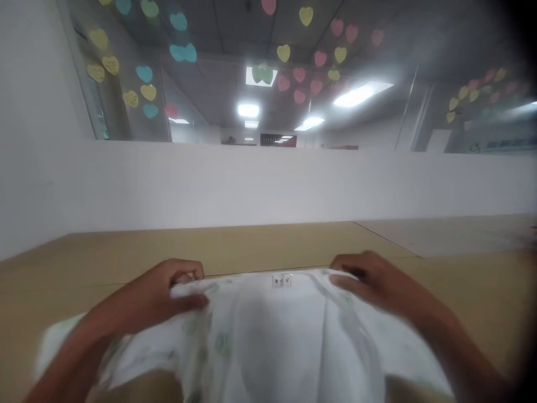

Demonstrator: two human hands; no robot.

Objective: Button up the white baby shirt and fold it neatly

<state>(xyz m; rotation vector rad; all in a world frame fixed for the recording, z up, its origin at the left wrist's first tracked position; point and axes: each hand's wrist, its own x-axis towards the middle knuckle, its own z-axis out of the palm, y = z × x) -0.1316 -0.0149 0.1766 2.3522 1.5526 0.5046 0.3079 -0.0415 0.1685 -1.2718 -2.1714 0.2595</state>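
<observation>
A white garment [281, 336] with pale green print and grey-looking trim lies spread out in front of me, its lower part cut off by the frame. A small printed label [282, 280] sits at the middle of its far edge. My left hand [168, 296] pinches that edge left of the label, thumb on top and fingers curled. To the right of the label, my right hand [364, 274] grips the same edge between thumb and fingers. Sleeve-like parts reach out beneath both forearms. Motion blurs the cloth, so its exact cut is hard to make out.
Beneath the garment is a tan tabletop [251, 243] with seams, and a greyish panel [444, 235] at the far right. A white wall [251, 184] rises behind it. Above stands a window [235, 33] with heart-shaped notes stuck on it.
</observation>
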